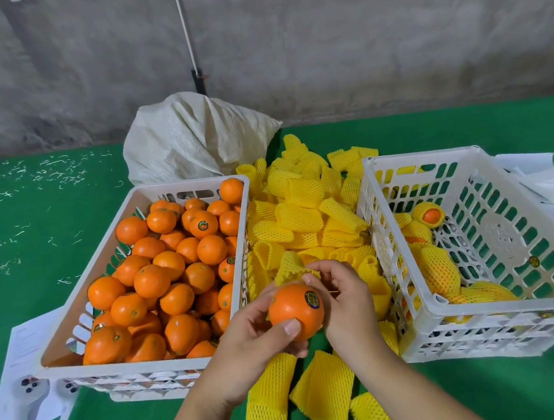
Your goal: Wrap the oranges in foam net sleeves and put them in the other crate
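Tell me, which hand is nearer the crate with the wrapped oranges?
The right hand. It is beside the orange, close to the right crate's near-left wall. The left hand holds the orange from the other side, nearer the full crate.

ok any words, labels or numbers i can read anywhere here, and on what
None can be read.
Round sticker on the held orange: dark with a gold rim, print too blurred.
Same stickers on oranges in the left crate: too small.
Sticker inside the right crate: too small.
Papers under the crates: no legible print.
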